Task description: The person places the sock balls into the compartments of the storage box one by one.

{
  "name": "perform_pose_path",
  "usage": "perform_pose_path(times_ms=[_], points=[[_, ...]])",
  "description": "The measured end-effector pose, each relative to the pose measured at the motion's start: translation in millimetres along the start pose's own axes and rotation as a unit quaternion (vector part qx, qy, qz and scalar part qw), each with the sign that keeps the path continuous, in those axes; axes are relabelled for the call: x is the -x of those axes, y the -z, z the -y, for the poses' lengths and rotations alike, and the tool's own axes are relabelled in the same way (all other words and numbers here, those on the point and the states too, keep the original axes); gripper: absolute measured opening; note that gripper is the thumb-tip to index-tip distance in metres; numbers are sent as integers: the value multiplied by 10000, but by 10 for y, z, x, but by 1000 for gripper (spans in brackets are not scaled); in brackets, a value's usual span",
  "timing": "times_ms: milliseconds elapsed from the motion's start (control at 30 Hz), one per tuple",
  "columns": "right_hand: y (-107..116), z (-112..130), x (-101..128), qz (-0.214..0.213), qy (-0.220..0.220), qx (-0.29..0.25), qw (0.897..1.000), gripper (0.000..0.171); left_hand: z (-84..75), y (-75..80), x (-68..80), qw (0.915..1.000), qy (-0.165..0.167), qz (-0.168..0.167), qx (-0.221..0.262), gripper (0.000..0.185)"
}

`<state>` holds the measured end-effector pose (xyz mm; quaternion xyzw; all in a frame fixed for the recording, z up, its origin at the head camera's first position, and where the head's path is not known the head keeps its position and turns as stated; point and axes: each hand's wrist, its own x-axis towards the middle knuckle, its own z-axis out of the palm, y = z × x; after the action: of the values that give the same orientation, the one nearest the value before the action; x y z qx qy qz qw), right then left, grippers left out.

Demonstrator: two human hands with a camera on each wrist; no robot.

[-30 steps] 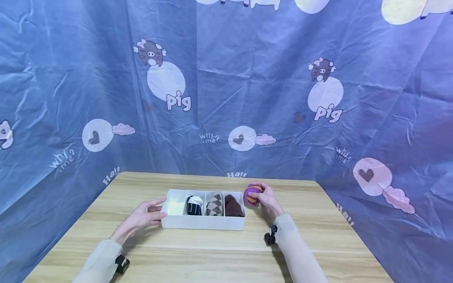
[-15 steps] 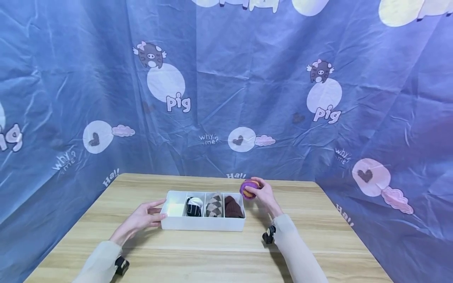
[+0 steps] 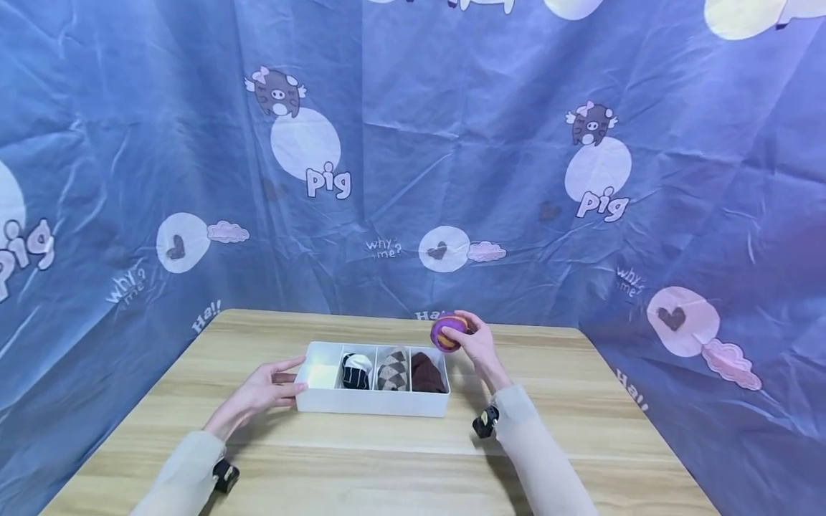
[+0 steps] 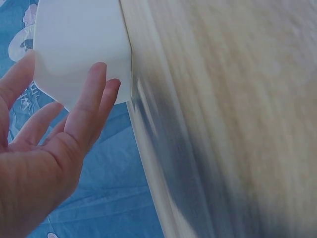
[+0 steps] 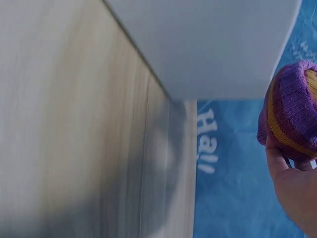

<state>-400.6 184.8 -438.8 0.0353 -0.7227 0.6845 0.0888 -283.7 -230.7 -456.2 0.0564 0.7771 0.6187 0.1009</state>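
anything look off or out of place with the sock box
Nothing looks damaged or spilled. The white box sits flat on the table with three rolled socks in its right compartments; the leftmost compartment is bare. The right hand holds a purple and orange sock ball above the box's right end, and the left hand touches its left end.

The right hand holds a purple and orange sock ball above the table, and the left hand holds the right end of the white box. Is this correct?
Not quite. The left hand is at the left end of the white box, not the right end; the head view shows it. The right hand does hold the purple and orange sock ball above the table.
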Motion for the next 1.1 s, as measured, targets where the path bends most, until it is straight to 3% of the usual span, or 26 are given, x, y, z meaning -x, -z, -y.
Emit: perform_pose_path(times_ms=[433, 567, 800, 900, 1100], points=[[-383, 208, 80, 748, -1, -282, 9968, 55, -15, 6, 15, 10000, -13, -25, -33, 78], [-488, 373, 264, 1112, 28, -216, 9936, 53, 5, 4, 23, 10000, -18, 10, 11, 78], [-767, 213, 237, 1322, 89, -492, 9900, 55, 12, 5, 20, 10000, 14, -48, -39, 79], [-851, 231, 272, 1429, 195, -253, 9892, 54, 0, 6, 24, 9999, 52, -95, -32, 78], [-1027, 249, 313, 1592, 113, -301, 9867, 53, -14, 21, 22, 10000, -14, -12, -42, 78]])
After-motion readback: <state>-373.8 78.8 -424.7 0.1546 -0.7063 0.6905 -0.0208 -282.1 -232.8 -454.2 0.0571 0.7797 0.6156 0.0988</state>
